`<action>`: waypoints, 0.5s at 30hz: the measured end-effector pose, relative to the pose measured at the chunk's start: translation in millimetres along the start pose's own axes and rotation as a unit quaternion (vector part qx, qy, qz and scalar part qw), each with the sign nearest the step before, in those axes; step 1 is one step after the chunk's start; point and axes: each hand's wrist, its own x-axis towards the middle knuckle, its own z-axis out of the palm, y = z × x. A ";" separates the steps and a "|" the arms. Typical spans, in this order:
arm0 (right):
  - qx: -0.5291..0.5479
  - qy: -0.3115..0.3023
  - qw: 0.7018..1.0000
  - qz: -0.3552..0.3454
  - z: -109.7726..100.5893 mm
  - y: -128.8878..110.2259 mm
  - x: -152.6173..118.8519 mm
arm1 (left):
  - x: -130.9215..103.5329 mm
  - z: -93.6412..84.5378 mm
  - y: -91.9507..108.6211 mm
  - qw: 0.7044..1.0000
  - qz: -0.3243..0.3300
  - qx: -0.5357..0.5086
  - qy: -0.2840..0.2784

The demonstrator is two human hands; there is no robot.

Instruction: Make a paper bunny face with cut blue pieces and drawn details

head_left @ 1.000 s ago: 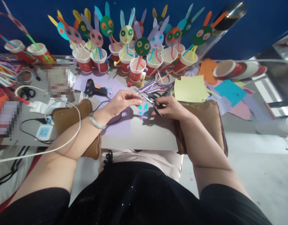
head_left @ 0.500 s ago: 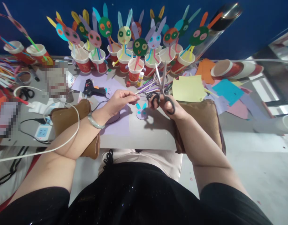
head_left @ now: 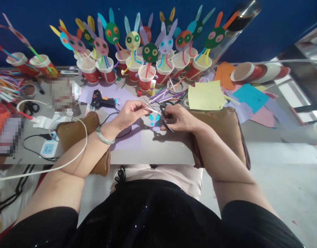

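Note:
My right hand (head_left: pixel 181 119) is closed around the black handles of a pair of scissors (head_left: pixel 156 111). The blades point left and reach the fingertips of my left hand (head_left: pixel 134 113). That hand is pinched shut, and whatever is between its finger and thumb is too small to make out. Below the blades, a pale purple paper disc (head_left: pixel 155 126) with blue paper pieces lies on the table, partly hidden by my right hand. A black glue gun (head_left: pixel 103 100) rests on purple paper to the left of my hands.
Red-and-white paper cups (head_left: pixel 146 84) holding rabbit-faced paper figures line the back. A glue stick (head_left: pixel 152 88) stands before them. Yellow paper (head_left: pixel 206 96) and blue paper (head_left: pixel 251 98) lie right. Brown cushions (head_left: pixel 224 132) flank the work spot; a white cable (head_left: pixel 86 132) loops over my left arm.
The scissors have swung down from upright to point left, their blades now at my left fingertips. My right hand has turned with them. My left hand stays nearly in place.

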 end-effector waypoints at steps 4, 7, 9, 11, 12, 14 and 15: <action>-0.013 0.001 1.000 -0.023 -3.4 -1.4 0.5 | -1.1 -0.4 1.2 1.000 0.006 0.018 -0.007; -0.017 0.010 0.999 -0.028 -3.8 -2.1 0.5 | -1.3 -0.1 1.2 0.999 0.012 0.029 -0.012; -0.018 0.012 0.999 -0.027 -3.8 -3.2 0.3 | -1.2 0.1 0.7 0.999 0.013 0.030 -0.014; -0.019 0.010 0.999 -0.025 -4.1 -4.8 0.2 | -1.0 0.1 0.2 0.999 0.010 0.030 -0.012; -0.020 0.010 0.999 -0.023 -4.4 -5.6 0.1 | -1.0 0.1 0.1 0.999 0.008 0.034 -0.010; -0.023 0.013 0.999 -0.022 -4.8 -6.7 0.0 | -1.1 -0.3 0.1 0.999 0.007 0.045 -0.008; -0.023 0.015 0.999 -0.022 -5.0 -7.0 -0.2 | -1.3 -0.4 0.3 0.999 0.007 0.050 -0.008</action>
